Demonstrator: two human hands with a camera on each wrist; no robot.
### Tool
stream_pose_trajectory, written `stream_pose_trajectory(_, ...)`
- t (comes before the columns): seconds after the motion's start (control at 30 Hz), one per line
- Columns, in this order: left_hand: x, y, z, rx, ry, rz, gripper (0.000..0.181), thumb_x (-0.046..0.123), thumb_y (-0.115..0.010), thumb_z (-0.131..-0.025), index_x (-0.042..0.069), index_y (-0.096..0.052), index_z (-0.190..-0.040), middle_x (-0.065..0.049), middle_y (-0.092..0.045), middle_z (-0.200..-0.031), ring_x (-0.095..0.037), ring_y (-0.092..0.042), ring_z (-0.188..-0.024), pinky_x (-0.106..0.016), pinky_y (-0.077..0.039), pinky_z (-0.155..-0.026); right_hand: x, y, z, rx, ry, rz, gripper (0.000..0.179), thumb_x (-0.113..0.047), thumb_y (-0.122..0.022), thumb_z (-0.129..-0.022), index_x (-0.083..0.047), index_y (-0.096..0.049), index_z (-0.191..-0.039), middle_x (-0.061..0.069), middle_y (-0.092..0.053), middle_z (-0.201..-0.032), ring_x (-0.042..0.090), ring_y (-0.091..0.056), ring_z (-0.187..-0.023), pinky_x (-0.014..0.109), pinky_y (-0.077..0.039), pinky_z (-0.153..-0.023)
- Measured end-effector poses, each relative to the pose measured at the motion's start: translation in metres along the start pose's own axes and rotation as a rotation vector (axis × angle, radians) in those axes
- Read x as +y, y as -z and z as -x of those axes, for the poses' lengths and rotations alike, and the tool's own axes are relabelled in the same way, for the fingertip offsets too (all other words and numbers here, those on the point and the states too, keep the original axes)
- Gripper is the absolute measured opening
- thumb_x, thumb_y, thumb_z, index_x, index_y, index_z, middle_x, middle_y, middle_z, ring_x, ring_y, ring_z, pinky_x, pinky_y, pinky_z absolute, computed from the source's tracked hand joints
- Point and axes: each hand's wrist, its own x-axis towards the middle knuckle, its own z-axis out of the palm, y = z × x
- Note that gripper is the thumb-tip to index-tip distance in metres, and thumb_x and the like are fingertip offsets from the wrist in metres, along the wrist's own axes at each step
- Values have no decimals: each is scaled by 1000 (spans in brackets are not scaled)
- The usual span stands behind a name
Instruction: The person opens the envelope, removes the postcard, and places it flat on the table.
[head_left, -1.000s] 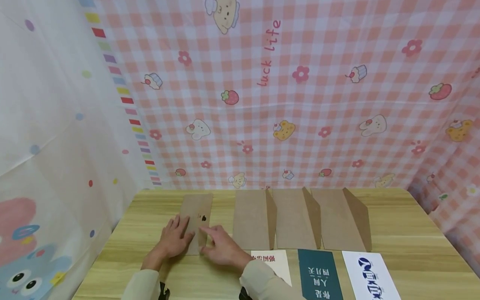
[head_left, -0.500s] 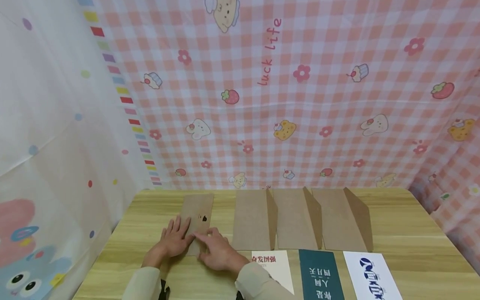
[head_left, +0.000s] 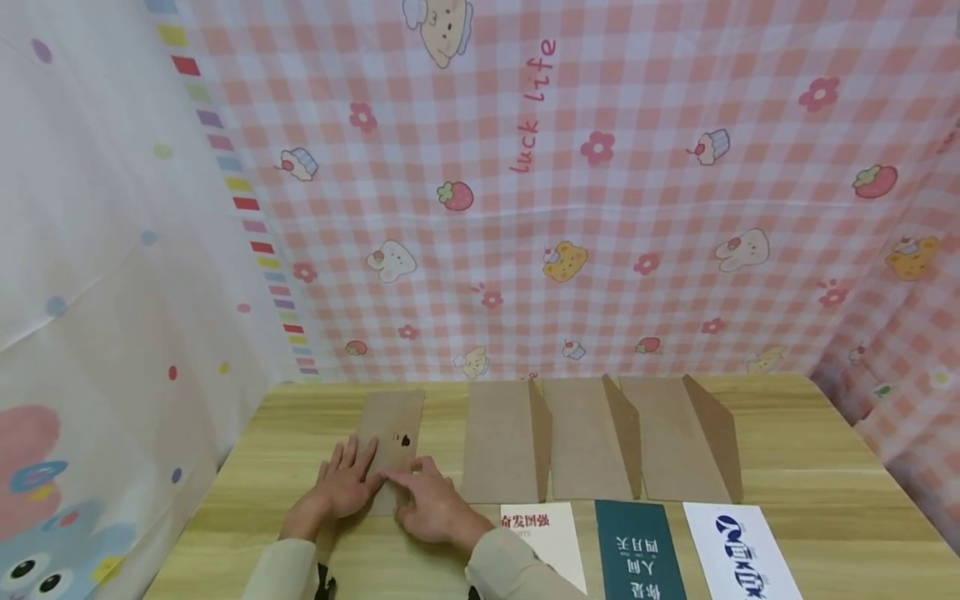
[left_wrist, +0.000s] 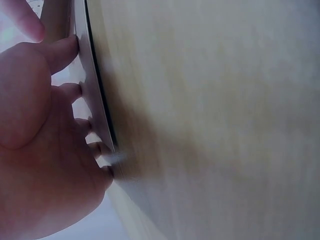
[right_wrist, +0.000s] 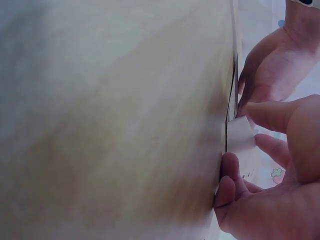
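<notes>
A brown paper envelope (head_left: 399, 412) with a small black mark lies on the table's left part. My left hand (head_left: 345, 485) rests on its left side, palm down and fingers spread. From the right, my right hand (head_left: 435, 504) reaches across the near part, its extended index fingertip close to the left thumb. Two fingers (right_wrist: 229, 185) of the right hand are bent down near the tabletop in the right wrist view. A light paper flap (right_wrist: 240, 134) stands beside the right thumb and a finger there. In the left wrist view, the left fingertips touch the envelope's edge (left_wrist: 95, 85).
Three brown envelopes with raised flaps, left (head_left: 497, 442), middle (head_left: 588, 442) and right (head_left: 671, 442), stand in a row. Below them lie a cream card (head_left: 558, 542) with red print, a dark green card (head_left: 637, 533) and a white card (head_left: 731, 533) with blue print.
My right index fingertip has moved left and nearer along the envelope toward the left thumb. The dark flap piece seen under it earlier no longer shows. The left hand stays in place.
</notes>
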Motion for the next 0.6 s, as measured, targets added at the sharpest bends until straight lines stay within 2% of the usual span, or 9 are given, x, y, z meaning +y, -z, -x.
stream_pose_trajectory(0.13, -1, 0, 1, -4, 4, 6, 65, 32, -44, -105, -1, -20, -156, -35, 0, -159, -55, 3, -145, -72, -2, -112, 0, 1, 1, -3, 7, -1, 58, -16, -70, -88, -30, -55, -142, 11, -46, -138, 34, -55, -111, 47, -49, -91)
stream_pose_trajectory(0.33, -2, -1, 0, -13, 7, 11, 66, 33, -44, -105, -1, -19, -156, -34, 0, -159, -55, 4, -145, -72, -2, -112, 1, 3, 3, 7, 45, 1, 56, -14, -69, -88, -27, -56, -141, 8, -50, -132, 27, -58, -110, 38, -50, -92)
stream_pose_trajectory(0.47, 0, 0, 1, -14, 8, 16, 66, 32, -44, -105, -1, -19, -156, -35, 0, -159, -55, 4, -145, -72, -2, -112, 2, 3, 4, 7, 53, -4, 56, -14, -69, -88, -27, -56, -141, 7, -51, -134, 24, -57, -115, 35, -50, -95)
stream_pose_trajectory(0.6, 0, 0, 0, -12, 8, 18, 67, 34, -45, -105, -1, -19, -156, -34, 0, -159, -55, 4, -145, -72, -2, -112, 2, 4, 4, 4, 50, -14, 56, -14, -69, -89, -25, -55, -142, 8, -52, -136, 26, -56, -120, 38, -48, -99)
